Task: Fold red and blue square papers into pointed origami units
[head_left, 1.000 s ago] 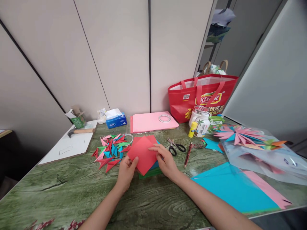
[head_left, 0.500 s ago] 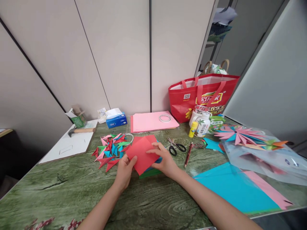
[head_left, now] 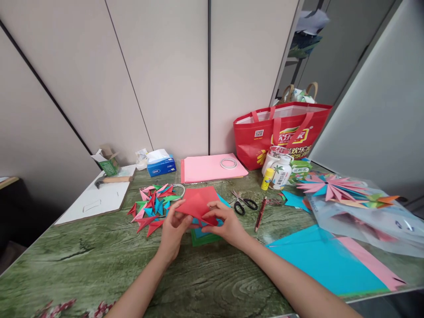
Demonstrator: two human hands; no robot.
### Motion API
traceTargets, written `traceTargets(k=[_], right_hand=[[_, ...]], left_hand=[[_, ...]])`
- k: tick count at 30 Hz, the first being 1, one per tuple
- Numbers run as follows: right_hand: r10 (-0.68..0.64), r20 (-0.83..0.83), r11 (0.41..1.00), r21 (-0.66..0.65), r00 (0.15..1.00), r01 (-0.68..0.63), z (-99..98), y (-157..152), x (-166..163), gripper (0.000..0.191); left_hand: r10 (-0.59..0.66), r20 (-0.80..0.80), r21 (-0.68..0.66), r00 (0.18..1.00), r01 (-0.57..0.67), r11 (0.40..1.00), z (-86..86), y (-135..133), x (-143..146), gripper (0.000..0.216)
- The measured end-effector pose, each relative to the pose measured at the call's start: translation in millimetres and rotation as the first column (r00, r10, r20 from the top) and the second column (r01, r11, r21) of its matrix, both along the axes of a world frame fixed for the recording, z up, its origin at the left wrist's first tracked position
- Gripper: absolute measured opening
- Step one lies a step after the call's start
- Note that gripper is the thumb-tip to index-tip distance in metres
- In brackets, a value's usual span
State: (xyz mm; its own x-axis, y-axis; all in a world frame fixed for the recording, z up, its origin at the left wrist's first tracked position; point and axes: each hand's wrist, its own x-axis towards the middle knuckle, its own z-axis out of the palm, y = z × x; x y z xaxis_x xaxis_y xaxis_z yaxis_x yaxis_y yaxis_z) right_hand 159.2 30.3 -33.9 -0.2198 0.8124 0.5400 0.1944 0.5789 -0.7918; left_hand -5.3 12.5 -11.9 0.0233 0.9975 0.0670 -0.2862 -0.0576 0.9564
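Note:
A red square of paper [head_left: 194, 207] is held up between both hands, bent with its lower edge curling upward. My left hand [head_left: 173, 232] pinches its left corner between thumb and fingers. On the right side, my right hand [head_left: 228, 223] grips the same sheet, thumb below and fingers above. Beneath lies a stack of coloured paper squares, with green paper [head_left: 203, 240] showing at the front and blue at the right. To the left is a pile of folded paper pieces [head_left: 154, 205] in red, pink, blue and green.
Scissors [head_left: 243, 204] and a dark red pencil [head_left: 260, 215] lie right of the hands. A glue stick [head_left: 266, 179] stands by a white bottle [head_left: 281, 173] and red bag [head_left: 281, 132]. Pink sheets [head_left: 205, 168], a tissue box [head_left: 161, 167], a hammer [head_left: 114, 179] and blue paper [head_left: 326, 260] surround the work area.
The red paper was flatter and facing me; now it is tilted back and bent, its lower corner raised. Both hands keep hold, the right fingers having shifted slightly down.

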Motion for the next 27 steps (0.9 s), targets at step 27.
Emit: traceTargets(k=[27], right_hand=[[-0.078,0.063,0.995,-0.056,0.995,0.082,4.8,2.7,2.8,0.019]], left_hand=[[0.112,-0.217,0.145,0.97,-0.082,0.986,-5.5,0.3,0.9,0.027]])
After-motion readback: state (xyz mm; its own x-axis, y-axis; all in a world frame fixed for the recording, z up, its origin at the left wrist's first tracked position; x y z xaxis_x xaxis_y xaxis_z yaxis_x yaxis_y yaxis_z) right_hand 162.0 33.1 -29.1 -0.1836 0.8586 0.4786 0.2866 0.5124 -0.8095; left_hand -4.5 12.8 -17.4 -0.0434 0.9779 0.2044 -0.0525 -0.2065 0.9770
